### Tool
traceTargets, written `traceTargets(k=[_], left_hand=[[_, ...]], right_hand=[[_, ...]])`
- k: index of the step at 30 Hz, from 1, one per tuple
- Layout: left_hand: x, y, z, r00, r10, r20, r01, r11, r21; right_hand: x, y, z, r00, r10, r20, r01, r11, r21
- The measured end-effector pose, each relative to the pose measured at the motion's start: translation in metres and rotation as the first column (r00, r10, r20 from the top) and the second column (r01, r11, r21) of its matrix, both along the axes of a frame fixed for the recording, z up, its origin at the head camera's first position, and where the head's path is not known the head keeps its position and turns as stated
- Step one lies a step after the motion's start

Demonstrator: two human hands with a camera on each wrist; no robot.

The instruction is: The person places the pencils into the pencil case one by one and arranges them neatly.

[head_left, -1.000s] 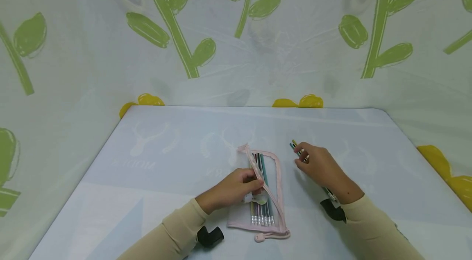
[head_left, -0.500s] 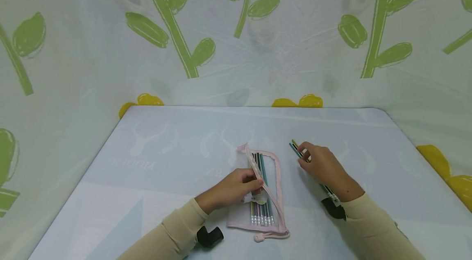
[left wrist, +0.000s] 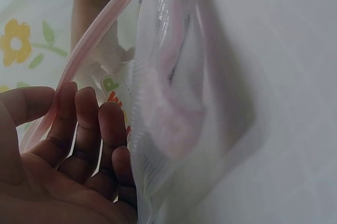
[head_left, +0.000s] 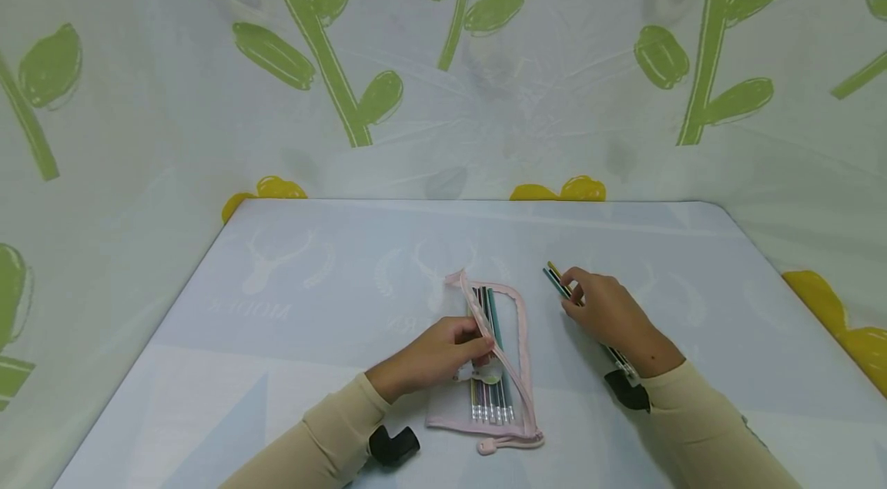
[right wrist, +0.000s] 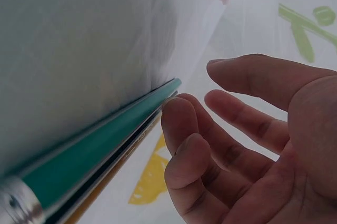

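My left hand (head_left: 433,354) pinches the open zipper edge of a clear mesh pencil case with pink trim (head_left: 524,335), lifting that edge. In the left wrist view, thumb and index finger meet on the pink zipper band (left wrist: 79,66). Inside the case lie several pencils (head_left: 493,400), metal eraser ends toward me. To the right, my right hand (head_left: 610,316) is over a few loose pencils (head_left: 556,279) on the table. The right wrist view shows a teal pencil (right wrist: 95,145) beside dark and yellow ones; the fingertips are right at them, thumb spread away.
A pale table (head_left: 277,366) with faint deer prints carries everything. Behind it hangs a white curtain (head_left: 554,127) with green leaves and yellow flowers. The pink zipper pull (head_left: 488,446) lies at the case's near end. Black wrist cameras (head_left: 395,447) sit under both sleeves.
My right hand has shifted slightly to the right and its fingers have loosened from the pencils, which lie almost where they were. The left hand and pencil case have stayed still.
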State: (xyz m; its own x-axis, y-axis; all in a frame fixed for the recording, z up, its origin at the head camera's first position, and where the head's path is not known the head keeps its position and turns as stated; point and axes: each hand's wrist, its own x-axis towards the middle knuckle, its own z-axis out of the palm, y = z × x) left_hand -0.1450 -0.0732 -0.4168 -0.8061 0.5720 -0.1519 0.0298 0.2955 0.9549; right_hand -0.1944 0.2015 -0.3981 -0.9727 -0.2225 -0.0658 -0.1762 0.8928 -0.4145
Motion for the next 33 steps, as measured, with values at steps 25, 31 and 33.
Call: traceTargets(k=[25, 31, 33], left_hand=[[-0.0005, 0.0000, -0.0025, 1.000, 0.005, 0.001, -0.005, 1.000, 0.003], [-0.0004, 0.0001, -0.0024, 1.000, 0.002, 0.000, -0.002, 1.000, 0.006], [-0.0005, 0.0001, -0.0022, 1.000, 0.001, 0.000, -0.001, 1.000, 0.004]], right_hand=[[0.0009, -0.0008, -0.0029, 0.999, 0.005, 0.034, -0.006, 0.999, 0.041], [0.0039, -0.0017, -0.0001, 0.998, 0.026, 0.059, -0.030, 0.998, 0.054], [0.0047, -0.0020, 0.0000, 0.998, 0.027, 0.063, -0.031, 0.998, 0.059]])
